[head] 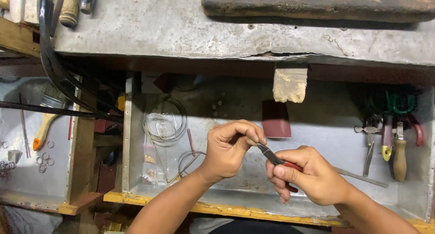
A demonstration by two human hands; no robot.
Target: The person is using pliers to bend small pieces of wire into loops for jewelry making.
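Scuffed grey metal tray [326, 125] under a worn concrete bench, holding coiled wire [164, 120]. Right hand [312, 175] curled tight round red-handled pliers [274, 157], tips slender and dark. Left hand [233, 145] pinched shut just at the tips; whatever it holds is too small to tell.

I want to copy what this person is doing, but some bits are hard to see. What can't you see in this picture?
- What the left hand pinches: head view, hidden by its fingers.
- The jaw tips of the red-handled pliers: covered by the left hand's fingers.
- The pliers' handles: mostly wrapped by the right hand.
- Small rings in the left tray: too small to tell apart.
- Tools at right: in shadow.
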